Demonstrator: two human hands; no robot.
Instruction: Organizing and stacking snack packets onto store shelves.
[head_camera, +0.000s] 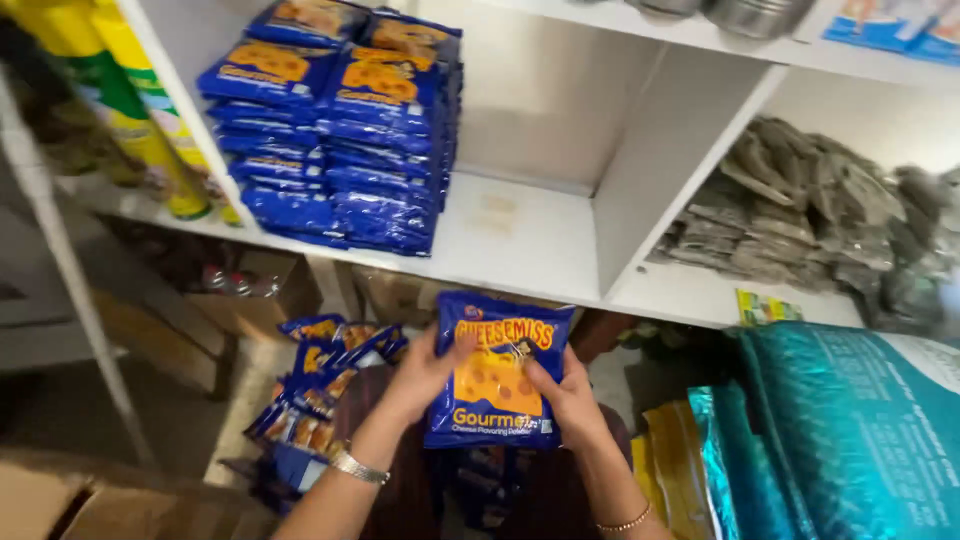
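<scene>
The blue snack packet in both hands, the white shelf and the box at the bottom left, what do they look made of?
Blue snack packet: looks like thin glossy plastic film; it shines and creases between the left hand and right hand.
White shelf: probably painted or laminated board, flat and matte; which one cannot be told.
Box: brown and dull, likely cardboard.

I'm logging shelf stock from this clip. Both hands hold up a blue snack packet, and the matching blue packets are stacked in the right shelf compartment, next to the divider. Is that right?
Not quite. The left hand and right hand do hold a blue snack packet, but the head view shows the matching stacked packets in the left shelf compartment. The right compartment, past the divider, holds grey bundles.
</scene>
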